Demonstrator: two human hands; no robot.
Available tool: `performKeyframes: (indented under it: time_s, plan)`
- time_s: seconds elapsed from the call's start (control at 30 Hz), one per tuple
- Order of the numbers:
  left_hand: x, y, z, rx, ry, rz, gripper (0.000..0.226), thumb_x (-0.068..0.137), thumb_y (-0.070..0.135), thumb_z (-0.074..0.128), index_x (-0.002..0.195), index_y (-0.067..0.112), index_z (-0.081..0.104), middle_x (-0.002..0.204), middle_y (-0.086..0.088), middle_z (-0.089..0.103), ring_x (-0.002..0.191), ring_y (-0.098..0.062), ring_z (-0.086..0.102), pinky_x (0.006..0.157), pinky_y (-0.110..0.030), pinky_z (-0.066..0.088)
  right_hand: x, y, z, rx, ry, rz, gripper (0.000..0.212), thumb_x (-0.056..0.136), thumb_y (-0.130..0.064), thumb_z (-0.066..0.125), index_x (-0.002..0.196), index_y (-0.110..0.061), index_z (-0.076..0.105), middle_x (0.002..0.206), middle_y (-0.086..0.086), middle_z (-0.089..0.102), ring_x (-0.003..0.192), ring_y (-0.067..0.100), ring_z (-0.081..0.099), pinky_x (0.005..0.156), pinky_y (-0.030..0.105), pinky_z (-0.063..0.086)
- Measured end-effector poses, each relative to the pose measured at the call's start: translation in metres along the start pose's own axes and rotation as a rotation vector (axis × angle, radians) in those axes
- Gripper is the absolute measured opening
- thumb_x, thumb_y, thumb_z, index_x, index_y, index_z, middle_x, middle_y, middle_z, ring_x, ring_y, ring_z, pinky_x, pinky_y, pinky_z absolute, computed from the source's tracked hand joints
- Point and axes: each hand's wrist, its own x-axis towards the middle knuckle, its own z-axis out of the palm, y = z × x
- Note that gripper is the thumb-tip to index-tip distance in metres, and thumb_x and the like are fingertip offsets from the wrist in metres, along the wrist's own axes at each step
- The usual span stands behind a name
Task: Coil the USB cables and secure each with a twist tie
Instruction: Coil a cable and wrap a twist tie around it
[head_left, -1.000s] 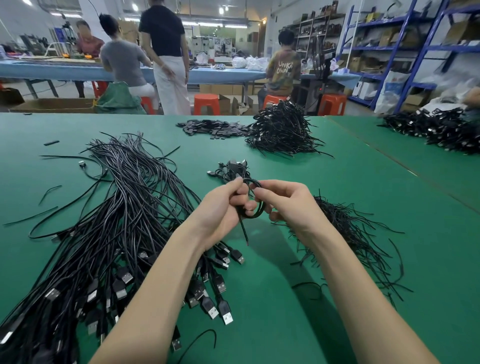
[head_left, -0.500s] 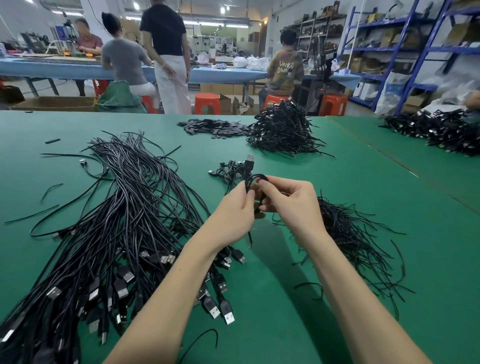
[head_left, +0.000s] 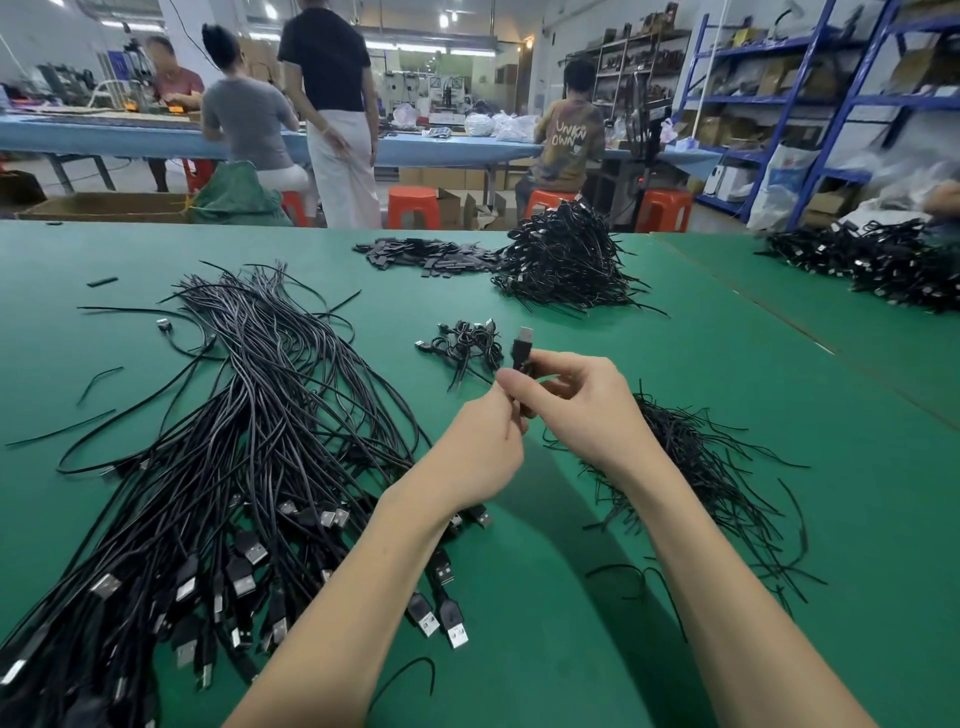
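My left hand (head_left: 485, 447) and right hand (head_left: 582, 410) meet above the middle of the green table (head_left: 779, 415). Between their fingertips they pinch a small coiled black USB cable (head_left: 521, 347), whose plug sticks up above my right fingers. Most of the coil and any twist tie on it is hidden by the fingers. A big bundle of loose USB cables (head_left: 234, 441) lies to the left. A heap of black twist ties (head_left: 696, 467) lies to the right, under my right forearm. A few tied coils (head_left: 467, 343) lie just beyond my hands.
A large pile of finished coils (head_left: 566, 260) sits at the far middle, with flat black pieces (head_left: 426, 255) beside it. Another cable pile (head_left: 883, 265) lies on the neighbouring table at right. Several people work at a blue bench behind; shelving stands at right.
Both hands have lifted and moved away from me with the coil. The coil's open loop, visible a second ago, is now squeezed between the fingers with the plug pointing up.
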Motion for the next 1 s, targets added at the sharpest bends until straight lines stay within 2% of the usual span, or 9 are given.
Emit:
performKeyframes:
  time_s: [0.13,0.2,0.4,0.47,0.57,0.63,0.7,0.77,1.0]
  plan:
    - [-0.001,0.004,0.006,0.034,-0.031,0.039,0.037,0.102,0.008,0.032,0.138,0.009,0.043,0.101,-0.007,0.061,0.079,-0.020,0.056,0.066,-0.026,0.043,0.002,0.004,0.000,-0.047,0.093,-0.009,0.007,0.085,-0.036,0.080,0.084,-0.031,0.075,0.067,0.005,0.072,0.056,0.011,0.059,0.060,0.023,0.044]
    - [-0.001,0.004,0.007,0.002,-0.050,0.037,0.038,0.104,0.013,0.031,0.141,0.013,0.037,0.093,-0.003,0.056,0.067,-0.013,0.050,0.057,-0.024,0.039,0.003,0.009,-0.001,-0.056,0.131,0.006,0.010,0.084,-0.037,0.081,0.081,-0.028,0.078,0.070,0.004,0.073,0.058,0.012,0.056,0.059,0.026,0.043]
    - [-0.002,0.006,0.020,-0.264,0.017,0.006,0.009,0.107,0.025,0.033,0.105,0.016,0.033,0.072,0.003,0.049,0.052,-0.006,0.043,0.060,-0.034,0.034,0.006,0.020,-0.010,0.112,0.184,0.115,0.015,0.080,-0.034,0.084,0.075,-0.020,0.081,0.064,0.013,0.068,0.053,0.016,0.046,0.060,0.034,0.039]
    - [-0.001,0.004,0.024,-0.334,0.054,-0.013,0.011,0.107,0.023,0.032,0.096,0.019,0.031,0.074,0.002,0.049,0.060,-0.015,0.040,0.063,-0.037,0.035,0.007,0.020,-0.010,0.094,0.188,0.133,0.019,0.081,-0.033,0.083,0.072,-0.017,0.079,0.058,0.003,0.066,0.049,0.013,0.054,0.059,0.032,0.045]
    - [0.001,0.000,0.023,-0.470,0.115,-0.080,0.016,0.107,0.021,0.034,0.091,0.020,0.033,0.076,0.002,0.048,0.059,-0.010,0.040,0.058,-0.029,0.037,0.008,0.021,-0.014,0.199,0.127,0.196,0.027,0.092,-0.043,0.072,0.087,-0.018,0.077,0.075,-0.005,0.075,0.060,0.012,0.069,0.058,0.025,0.054]
    - [0.003,-0.002,0.019,-0.609,0.166,-0.154,0.017,0.107,0.016,0.035,0.091,0.018,0.034,0.077,0.001,0.046,0.055,-0.005,0.038,0.049,-0.019,0.034,0.008,0.028,-0.023,-0.071,0.125,0.170,0.027,0.096,-0.046,0.063,0.089,-0.024,0.076,0.076,-0.014,0.072,0.062,0.008,0.066,0.058,0.022,0.051]
    - [0.005,-0.003,0.015,-0.808,0.195,-0.222,0.017,0.106,0.010,0.034,0.091,0.015,0.033,0.075,-0.002,0.042,0.055,-0.008,0.032,0.047,-0.019,0.028,0.007,0.036,-0.032,-0.644,0.061,0.124,0.019,0.093,-0.043,0.064,0.085,-0.031,0.077,0.076,-0.016,0.070,0.072,0.010,0.062,0.064,0.025,0.049]
    - [0.005,-0.001,0.012,-0.975,0.202,-0.263,0.019,0.106,0.005,0.032,0.090,0.015,0.031,0.073,-0.002,0.039,0.055,-0.010,0.029,0.047,-0.021,0.025,0.003,0.038,-0.033,-0.961,-0.008,0.150,0.010,0.088,-0.039,0.067,0.089,-0.037,0.077,0.087,-0.015,0.070,0.086,0.015,0.062,0.068,0.026,0.044]
    - [0.001,0.005,0.007,-1.167,0.209,-0.303,0.020,0.106,0.003,0.031,0.090,0.014,0.031,0.070,-0.003,0.040,0.055,-0.012,0.031,0.045,-0.020,0.028,0.002,0.044,-0.029,-1.021,0.022,0.300,0.011,0.088,-0.029,0.069,0.091,-0.036,0.077,0.098,-0.008,0.074,0.093,0.021,0.064,0.071,0.027,0.043]
